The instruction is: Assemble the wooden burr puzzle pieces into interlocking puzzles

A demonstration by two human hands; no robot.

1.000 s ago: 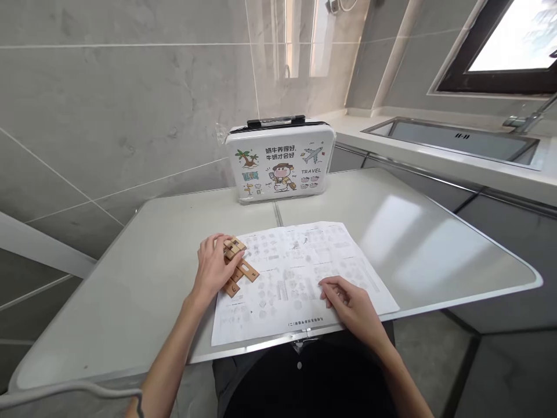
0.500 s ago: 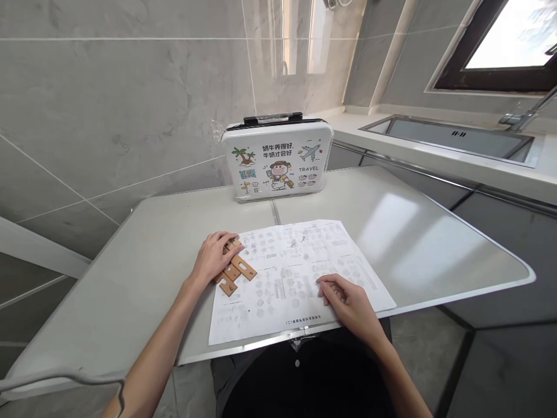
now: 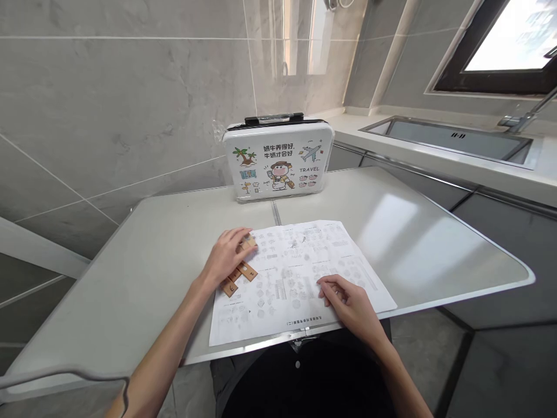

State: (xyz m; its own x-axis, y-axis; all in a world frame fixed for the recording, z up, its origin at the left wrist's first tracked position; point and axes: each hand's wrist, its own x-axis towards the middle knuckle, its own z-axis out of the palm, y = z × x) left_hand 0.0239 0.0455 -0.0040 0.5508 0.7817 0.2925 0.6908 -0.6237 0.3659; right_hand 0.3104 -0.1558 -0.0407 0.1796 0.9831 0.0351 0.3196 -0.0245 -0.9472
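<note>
My left hand (image 3: 230, 252) is over a group of flat wooden puzzle pieces at the left part of the printed sheet. Between its thumb and fingers is a light wooden piece (image 3: 249, 241), partly covered by the fingers. Below the hand lie a notched wooden piece (image 3: 248, 271) marked 2 and another wooden piece (image 3: 228, 288) with a figure on it; more pieces are partly hidden by the palm. My right hand (image 3: 343, 296) rests on the right part of the sheet, its fingers curled in with nothing visible in them.
The white paper sheet (image 3: 300, 313) with small printed diagrams lies at the table's (image 3: 435, 255) near edge. Behind it stands a white cartoon case (image 3: 278, 159) in clear plastic, against a tiled wall. A sink (image 3: 452, 136) is set in the counter at right.
My left hand has shifted away from me and to the right, with the light wooden piece moving along under its fingers. The lower pieces and my right hand stay nearly in place.
</note>
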